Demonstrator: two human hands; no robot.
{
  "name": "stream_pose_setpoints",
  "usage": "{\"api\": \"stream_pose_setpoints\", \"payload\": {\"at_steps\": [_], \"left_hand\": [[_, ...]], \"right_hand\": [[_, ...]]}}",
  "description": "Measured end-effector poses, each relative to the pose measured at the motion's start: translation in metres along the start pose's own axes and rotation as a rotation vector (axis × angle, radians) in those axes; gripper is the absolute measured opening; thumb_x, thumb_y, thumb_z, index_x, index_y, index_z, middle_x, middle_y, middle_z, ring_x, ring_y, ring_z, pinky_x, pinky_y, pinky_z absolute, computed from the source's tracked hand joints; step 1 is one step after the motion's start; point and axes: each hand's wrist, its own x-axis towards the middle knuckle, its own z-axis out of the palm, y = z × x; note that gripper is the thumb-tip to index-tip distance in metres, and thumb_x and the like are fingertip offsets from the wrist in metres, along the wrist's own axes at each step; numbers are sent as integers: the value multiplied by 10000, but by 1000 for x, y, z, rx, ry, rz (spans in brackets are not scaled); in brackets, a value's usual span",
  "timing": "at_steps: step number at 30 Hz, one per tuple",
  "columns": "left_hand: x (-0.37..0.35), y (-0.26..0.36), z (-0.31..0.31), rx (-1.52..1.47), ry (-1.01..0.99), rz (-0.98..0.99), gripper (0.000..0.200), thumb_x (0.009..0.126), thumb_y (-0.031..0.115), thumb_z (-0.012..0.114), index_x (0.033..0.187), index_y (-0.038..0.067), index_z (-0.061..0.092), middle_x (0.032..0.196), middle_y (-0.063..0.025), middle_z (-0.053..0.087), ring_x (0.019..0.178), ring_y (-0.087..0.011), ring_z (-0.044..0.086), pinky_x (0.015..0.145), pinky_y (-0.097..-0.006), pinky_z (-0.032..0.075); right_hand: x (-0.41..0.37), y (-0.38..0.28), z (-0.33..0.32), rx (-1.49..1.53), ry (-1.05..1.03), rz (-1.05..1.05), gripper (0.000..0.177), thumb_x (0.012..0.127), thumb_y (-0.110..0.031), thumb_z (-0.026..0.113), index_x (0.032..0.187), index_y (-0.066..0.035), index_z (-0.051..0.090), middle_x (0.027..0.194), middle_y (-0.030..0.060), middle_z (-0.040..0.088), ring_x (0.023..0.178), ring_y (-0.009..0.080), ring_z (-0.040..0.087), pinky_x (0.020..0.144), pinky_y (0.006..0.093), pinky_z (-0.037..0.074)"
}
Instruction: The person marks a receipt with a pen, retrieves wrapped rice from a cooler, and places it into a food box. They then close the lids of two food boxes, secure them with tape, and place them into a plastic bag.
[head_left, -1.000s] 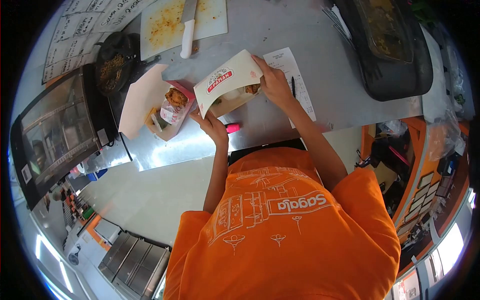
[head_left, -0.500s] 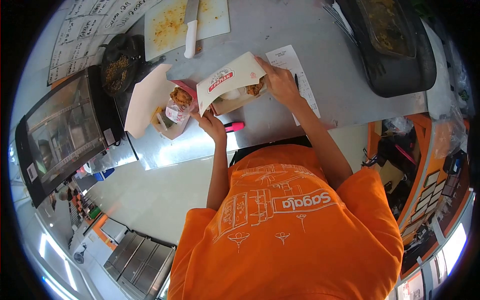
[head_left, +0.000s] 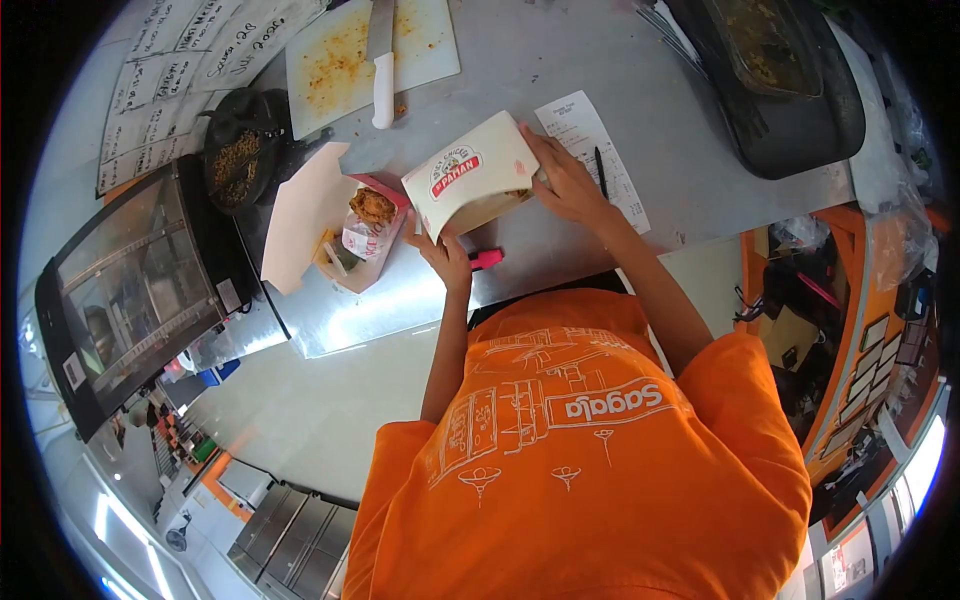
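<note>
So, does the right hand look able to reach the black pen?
Probably yes: the black pen lies uncovered on the paper beside the right hand, though that hand would first have to leave the white box.

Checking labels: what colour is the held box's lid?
Lid: mostly white, red logo printed on it; head view.

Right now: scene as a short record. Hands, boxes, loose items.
left_hand: at near left corner of printed box
right_hand: holding printed box's right end
printed box: lid down, gap along near side
open box: left of printed box, fried chicken inside
receipt: on counter, pen on it
knife: on cutting board, handle overhanging
</note>
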Motion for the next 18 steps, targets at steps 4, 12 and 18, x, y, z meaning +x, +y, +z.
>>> {"api": "stream_pose_setpoints", "payload": {"at_steps": [4, 12, 18], "left_hand": [[14, -4, -20, -221, -293, 115, 648, 890, 449, 430, 1318, -17, 292, 1211, -186, 453, 1093, -276, 492, 911, -365, 392], [21, -35, -33, -31, -432, 16, 423, 898, 264, 464, 1196, -28, 389, 1323, -289, 328, 1181, -366, 424, 945, -406, 363], [72, -5, -42, 289, -626, 497, 586, 675, 429, 698, 1036, 9, 508, 1382, -245, 252, 1227, -492, 279, 954, -510, 332]], "right_hand": [[0, -10, -17, 41, -95, -168, 665, 817, -389, 530, 1366, -110, 278, 1297, 184, 415, 1186, 369, 392, 985, 421, 333], [-10, 4, -15, 98, -103, -116, 672, 791, -387, 589, 1360, -170, 304, 1293, 186, 414, 1161, 362, 422, 967, 414, 354], [-3, 0, -24, -172, -129, -195, 695, 734, -415, 646, 1314, -138, 383, 1329, 157, 371, 1185, 337, 408, 983, 399, 352]]}}
